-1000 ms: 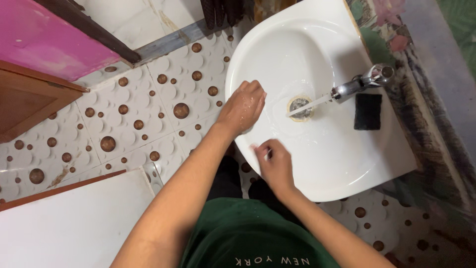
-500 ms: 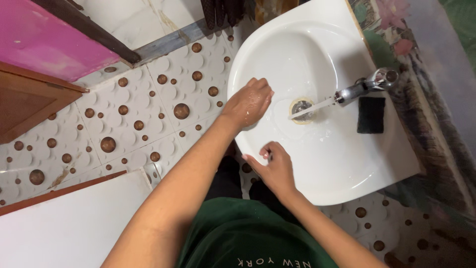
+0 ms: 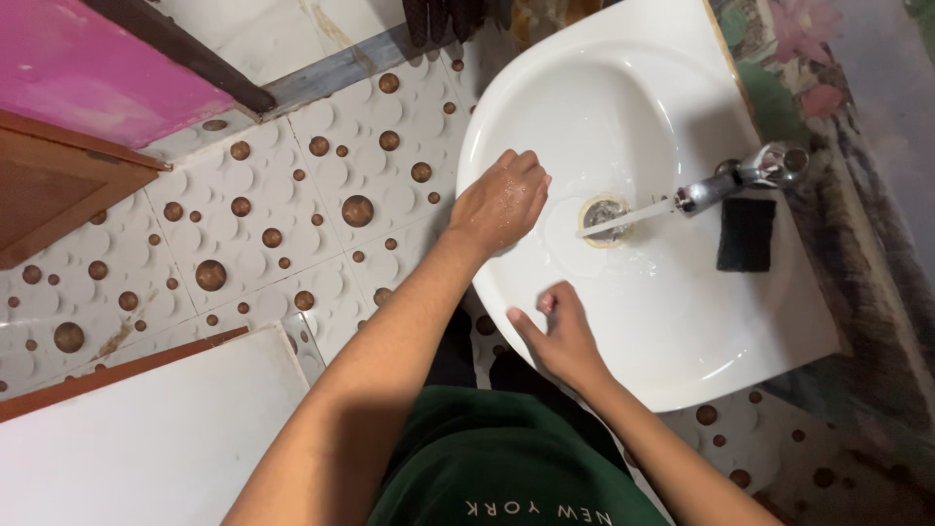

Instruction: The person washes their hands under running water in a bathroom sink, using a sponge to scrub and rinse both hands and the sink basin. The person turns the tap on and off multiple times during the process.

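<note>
A white sink point(image 3: 682, 380) fills the upper right, with a chrome tap point(image 3: 750, 175) pouring a thin stream of water point(image 3: 633, 216) onto the drain point(image 3: 606, 209). My left hand point(image 3: 502, 200) is wet and lies palm down on the left inner wall of the basin, fingers bent downward, nothing seen in it. My right hand point(image 3: 560, 331) rests on the near rim of the sink with its fingers curled in and the thumb stretched left along the edge. A black sponge point(image 3: 746, 234) lies on the sink ledge just below the tap.
White floor tiles with brown dots point(image 3: 292, 224) spread to the left. A pink panel point(image 3: 88, 68) and a wooden door point(image 3: 49, 195) stand at the upper left, and a white slab point(image 3: 146, 438) lies at the lower left. A patterned wall point(image 3: 877, 244) lines the right.
My left hand has slid a little further right into the basin. My right hand has curled its fingers tighter on the near rim. The view has shifted slightly.
</note>
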